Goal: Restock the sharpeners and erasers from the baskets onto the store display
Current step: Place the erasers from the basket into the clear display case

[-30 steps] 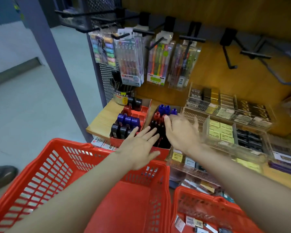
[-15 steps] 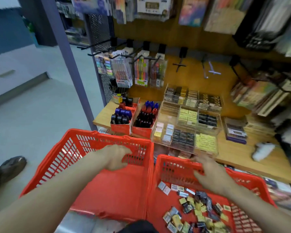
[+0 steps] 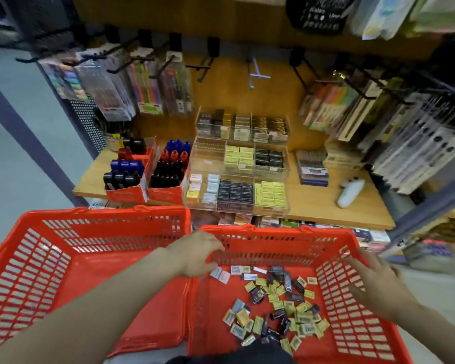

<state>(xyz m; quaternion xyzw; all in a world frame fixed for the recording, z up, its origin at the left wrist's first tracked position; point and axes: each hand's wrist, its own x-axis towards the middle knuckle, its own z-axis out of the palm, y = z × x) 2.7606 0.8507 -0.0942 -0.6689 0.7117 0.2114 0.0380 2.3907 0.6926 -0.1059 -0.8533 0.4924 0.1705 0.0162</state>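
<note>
Both hands have come away from the red cardboard boxes of sharpeners on the wooden display shelf, where they were a second ago, and have dropped to the two red plastic baskets in front of the person. The left hand now reaches over the near left corner of the right-hand red basket, its fingers loosely curled and pointing down toward a few white-wrapped erasers on the basket floor; whether it already touches or pinches one cannot be told. The right hand hovers spread and empty over the basket's right wall. The loose pile of small yellow, black and white erasers lies scattered across the floor of this basket, while the left-hand red basket shows nothing in the part in view. This shift suggests the sharpener part is likely finished and the erasers are next. Their place looks to be the clear acrylic tiered organiser beside the red boxes, where one middle-tier compartment appears bare and the front compartments already hold matching yellow, black and white packs.
</note>
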